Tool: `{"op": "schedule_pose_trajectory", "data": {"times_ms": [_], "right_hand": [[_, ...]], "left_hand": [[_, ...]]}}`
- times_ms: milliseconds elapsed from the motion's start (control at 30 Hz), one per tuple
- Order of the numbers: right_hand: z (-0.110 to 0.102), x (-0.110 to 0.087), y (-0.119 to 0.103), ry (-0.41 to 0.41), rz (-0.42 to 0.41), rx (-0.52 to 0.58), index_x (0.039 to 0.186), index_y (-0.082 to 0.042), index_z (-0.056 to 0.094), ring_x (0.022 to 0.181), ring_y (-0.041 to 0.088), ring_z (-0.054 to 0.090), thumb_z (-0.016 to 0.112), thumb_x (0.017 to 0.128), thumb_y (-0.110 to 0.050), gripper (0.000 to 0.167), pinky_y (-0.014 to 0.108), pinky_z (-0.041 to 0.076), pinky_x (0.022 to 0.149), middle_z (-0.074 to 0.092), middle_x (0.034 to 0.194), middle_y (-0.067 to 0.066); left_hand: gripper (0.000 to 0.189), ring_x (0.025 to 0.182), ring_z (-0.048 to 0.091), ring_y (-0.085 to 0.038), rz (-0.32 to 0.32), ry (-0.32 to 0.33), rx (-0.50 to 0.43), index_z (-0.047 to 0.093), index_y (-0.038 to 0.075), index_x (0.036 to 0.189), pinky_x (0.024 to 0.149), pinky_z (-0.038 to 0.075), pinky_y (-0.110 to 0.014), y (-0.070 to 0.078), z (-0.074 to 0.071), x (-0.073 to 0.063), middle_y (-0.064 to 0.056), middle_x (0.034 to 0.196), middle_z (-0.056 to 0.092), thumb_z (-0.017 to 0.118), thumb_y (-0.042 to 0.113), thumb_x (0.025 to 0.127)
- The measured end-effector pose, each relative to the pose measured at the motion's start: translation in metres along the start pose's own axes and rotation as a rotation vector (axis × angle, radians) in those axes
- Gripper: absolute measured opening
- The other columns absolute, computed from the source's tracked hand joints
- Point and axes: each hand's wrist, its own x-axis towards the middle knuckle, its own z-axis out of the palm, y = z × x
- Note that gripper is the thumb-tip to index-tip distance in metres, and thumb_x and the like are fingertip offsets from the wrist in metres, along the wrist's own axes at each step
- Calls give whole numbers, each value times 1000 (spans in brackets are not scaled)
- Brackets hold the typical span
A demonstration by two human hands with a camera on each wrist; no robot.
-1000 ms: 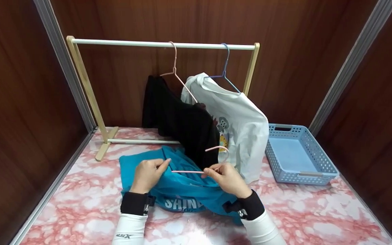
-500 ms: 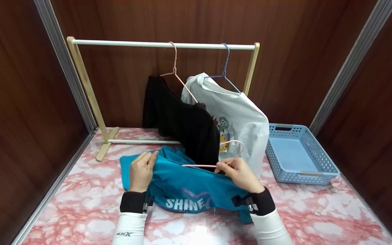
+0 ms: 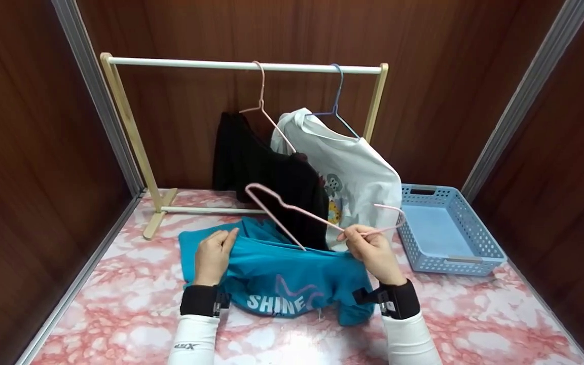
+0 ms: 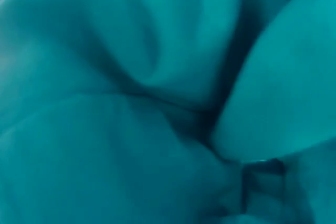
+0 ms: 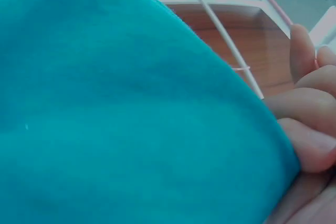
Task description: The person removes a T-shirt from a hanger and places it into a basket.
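A blue T-shirt (image 3: 292, 274) with "SHINE" lettering is stretched between both hands. My left hand (image 3: 213, 258) grips its upper edge at the left, fingers curled into the cloth. My right hand (image 3: 373, 253) pinches a pink hanger (image 3: 312, 216) near the base of its hook. In the right wrist view, the lower fingers (image 5: 307, 142) of that hand also hold the shirt's edge. One rounded end of the hanger stands above the shirt; its bottom bar runs down behind the cloth's edge, where the rest is hidden. Blue cloth (image 4: 115, 145) fills the left wrist view.
Behind the shirt stands a clothes rack with a white rail (image 3: 180, 63) and wooden legs. A black garment (image 3: 271, 172) on a pink hanger and a white shirt (image 3: 368, 177) on a blue hanger hang from it. A light blue basket (image 3: 457, 266) stands at the right.
The right hand has moved right and slightly up with the hanger, whose left end has risen out of the shirt. The left hand has shifted a little left and up, pulling the shirt's edge taut.
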Motion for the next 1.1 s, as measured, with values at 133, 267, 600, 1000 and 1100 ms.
{"op": "schedule_pose_trajectory", "data": {"times_ms": [133,267,600,1000,1100], "right_hand": [[2,2,3,72,-66,-7,93,9,66,49,28,28,49,107,-3,26,36,20,46,36,57,8],[4,3,5,187,-72,56,93,6,67,49,23,28,49,109,-8,27,32,22,46,41,58,-2],[10,7,6,479,-205,484,92,-5,67,47,13,14,46,111,-14,29,26,7,45,28,55,-5],[14,1,-19,436,-456,892,76,-10,25,48,11,7,12,114,-19,41,21,3,47,11,59,-1],[23,1,-23,383,-518,874,75,-10,17,50,12,9,20,113,-16,39,22,5,49,12,61,0]], "left_hand": [[53,51,18,-5,-122,-106,42,33,17,61,54,18,-23,-4,1,-2,9,60,22,64,27,103],[53,50,21,-7,-204,-189,51,33,19,62,53,19,-24,-6,6,-5,8,58,21,61,31,105],[54,50,25,-12,-276,-352,70,33,20,61,54,22,-26,-11,12,-11,6,57,23,59,37,106],[31,64,47,-16,-212,-321,107,55,14,78,61,38,-32,5,5,-9,-1,72,49,62,29,105],[14,81,58,-21,-133,-231,34,63,13,95,73,48,-38,21,4,-4,-5,89,61,65,24,103]]}}
